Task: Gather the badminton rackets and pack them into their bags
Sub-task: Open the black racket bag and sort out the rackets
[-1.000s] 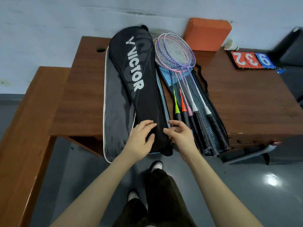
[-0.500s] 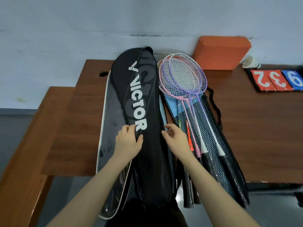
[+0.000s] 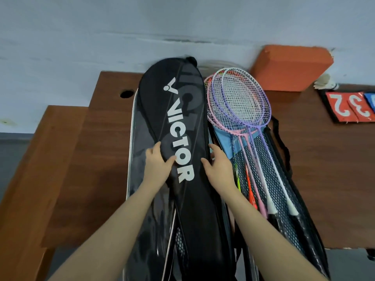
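Left hand: my left hand (image 3: 159, 166) lies on the left edge of the black Victor bag (image 3: 182, 151), fingers nearly straight and spread along the seam, thumb pointing across toward the white lettering. It presses the fabric and does not curl round it.
Right hand: my right hand (image 3: 218, 168) rests at the bag's right edge, fingers relaxed and slightly bent, fingertips toward the seam. Whether they catch a zipper pull I cannot tell; I read the hand as open and touching.
Black Victor bag: it lies lengthwise on the wooden table (image 3: 105, 159), head end toward the wall, handle end hanging over the near edge. It sits on top of a grey bag (image 3: 140, 159) with a pale trim that shows along its left side.
Rackets: a bunch of loose rackets (image 3: 241, 106) lies just beside the black bag on its right, heads overlapping, with purple, pink and white frames. Their shafts run toward me over a mesh bag (image 3: 284, 199) that is open underneath them.
Table clutter: an orange block (image 3: 290, 66) stands against the wall behind the racket heads. A shuttlecock (image 3: 324, 83) lies to its right, and red score cards (image 3: 349, 106) showing 2 and 3 lie flat near the right edge.
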`<state>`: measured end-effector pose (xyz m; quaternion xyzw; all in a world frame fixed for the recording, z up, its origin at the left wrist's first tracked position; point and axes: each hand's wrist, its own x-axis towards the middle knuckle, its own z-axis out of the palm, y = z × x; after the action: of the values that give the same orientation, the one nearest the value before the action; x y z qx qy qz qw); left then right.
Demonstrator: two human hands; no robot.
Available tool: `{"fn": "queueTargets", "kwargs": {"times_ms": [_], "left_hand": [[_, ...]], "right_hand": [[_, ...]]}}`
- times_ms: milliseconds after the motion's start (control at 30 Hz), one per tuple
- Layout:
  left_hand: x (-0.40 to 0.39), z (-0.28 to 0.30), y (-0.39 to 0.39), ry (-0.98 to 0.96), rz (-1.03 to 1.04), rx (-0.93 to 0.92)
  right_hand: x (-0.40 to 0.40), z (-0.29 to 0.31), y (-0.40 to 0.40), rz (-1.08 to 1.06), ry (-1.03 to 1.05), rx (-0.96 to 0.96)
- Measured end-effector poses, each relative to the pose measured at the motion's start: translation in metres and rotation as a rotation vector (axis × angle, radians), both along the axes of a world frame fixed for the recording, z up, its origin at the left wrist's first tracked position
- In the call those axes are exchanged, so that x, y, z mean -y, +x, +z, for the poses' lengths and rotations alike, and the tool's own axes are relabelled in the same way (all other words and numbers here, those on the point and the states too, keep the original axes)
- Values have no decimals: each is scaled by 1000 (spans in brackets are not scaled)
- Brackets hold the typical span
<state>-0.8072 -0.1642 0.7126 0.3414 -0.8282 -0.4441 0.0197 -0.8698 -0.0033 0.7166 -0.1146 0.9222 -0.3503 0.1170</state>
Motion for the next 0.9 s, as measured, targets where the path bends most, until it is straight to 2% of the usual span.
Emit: {"fn": "queueTargets", "kwargs": {"times_ms": [200, 300, 567, 733, 900], "left_hand": [[15, 6, 7, 48, -2, -106], [15, 14, 28, 48, 16, -167], [15, 4, 112, 55, 98, -51], [24, -7, 128, -356, -148, 157], [32, -2, 115, -545, -250, 83]], "right_hand": [[21, 6, 3, -93, 22, -88], [20, 12, 16, -61, 0, -141], [25, 8, 76, 73, -74, -126], [28, 6, 87, 67, -49, -56], [47, 15, 64, 1, -14, 87]]}}
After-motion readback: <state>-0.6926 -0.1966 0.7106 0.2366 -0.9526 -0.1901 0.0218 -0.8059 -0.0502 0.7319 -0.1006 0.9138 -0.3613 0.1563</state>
